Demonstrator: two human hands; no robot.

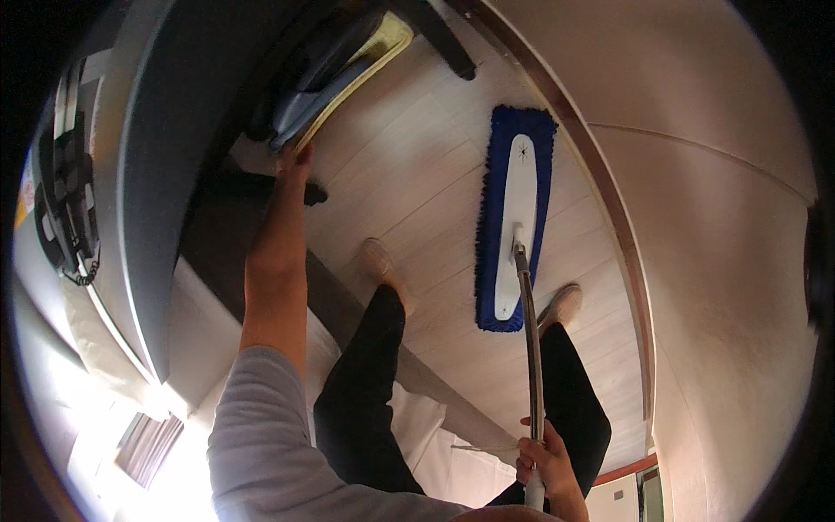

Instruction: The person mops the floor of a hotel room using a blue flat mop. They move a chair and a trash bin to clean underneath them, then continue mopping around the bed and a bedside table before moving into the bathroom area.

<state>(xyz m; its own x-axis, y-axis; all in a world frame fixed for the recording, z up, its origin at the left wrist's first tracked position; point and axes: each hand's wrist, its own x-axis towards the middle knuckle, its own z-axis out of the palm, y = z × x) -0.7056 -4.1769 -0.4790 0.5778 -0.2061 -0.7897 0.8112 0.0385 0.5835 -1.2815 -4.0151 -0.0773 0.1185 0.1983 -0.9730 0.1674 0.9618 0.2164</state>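
My right hand is closed around the metal pole of a flat mop at the lower right. The pole joins a white oval plate on a blue fringed mop head, which lies on the floor between my feet and the wall. At the upper left my left arm reaches out, and my left hand is at the near end of a yellow-edged, blue-grey object, perhaps a bin or a chair part. The fingers are dark and partly hidden, so their hold is unclear.
A dark desk stands at the left with a black corded telephone on it. Dark legs of furniture rest on the wood-look floor. A brown skirting board runs along the pale wall at the right. White bedding or cloth hangs behind my legs.
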